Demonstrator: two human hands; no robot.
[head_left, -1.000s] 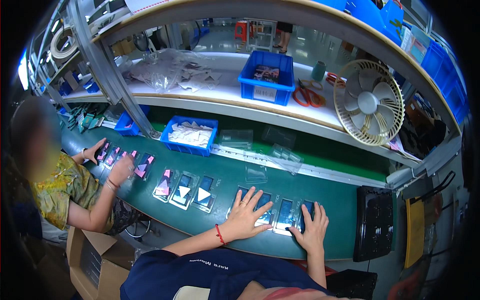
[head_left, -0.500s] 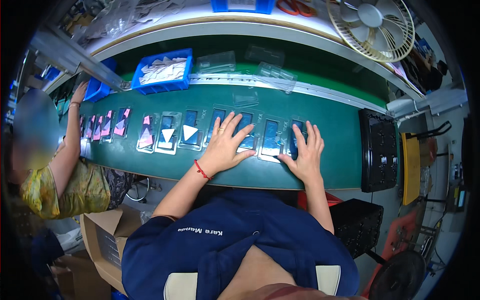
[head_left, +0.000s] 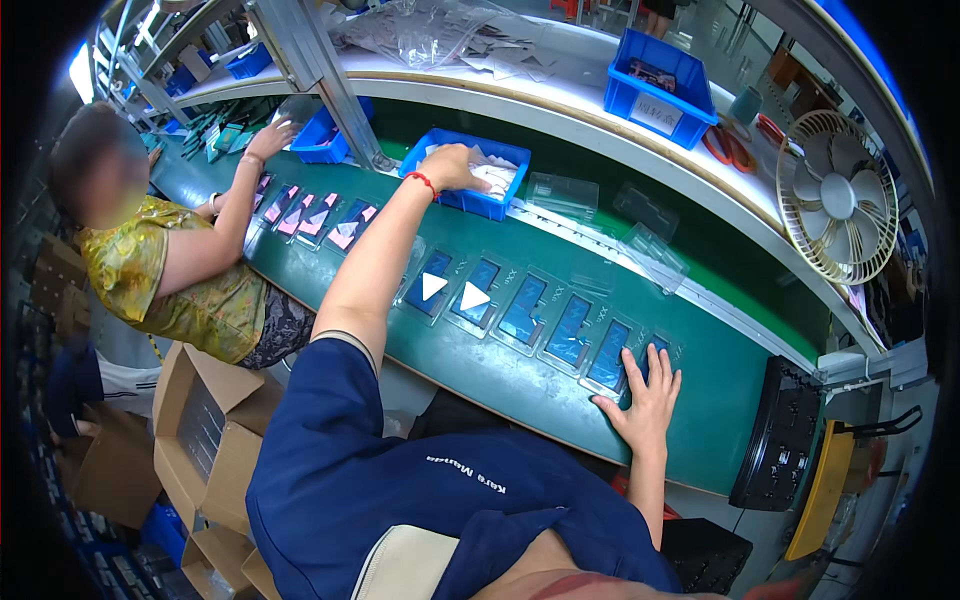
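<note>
My left hand [head_left: 450, 168] reaches into a blue bin [head_left: 483, 208] of white paper-like pieces [head_left: 492, 180]. Its fingers are mostly hidden there, so any hold on a piece cannot be made out. My right hand [head_left: 645, 408] lies with fingers spread over the clear plastic trays at the right end of a row. The trays hold dark blue, film-covered rectangular panels [head_left: 522, 312]. On two panels to the left sit a white triangle [head_left: 433, 287] and another white triangle [head_left: 474, 297].
A co-worker [head_left: 190, 270] sits at left beside panels with pink pieces [head_left: 342, 232]. Loose clear trays [head_left: 563, 195] lie behind the row. A black case [head_left: 778, 430] stands at the right of the green table [head_left: 700, 440]. Above is a shelf with a fan [head_left: 840, 195].
My left hand has left the panels and gone up and left into the blue bin. My right hand stays over the right-end trays. The view has turned and shifted.
</note>
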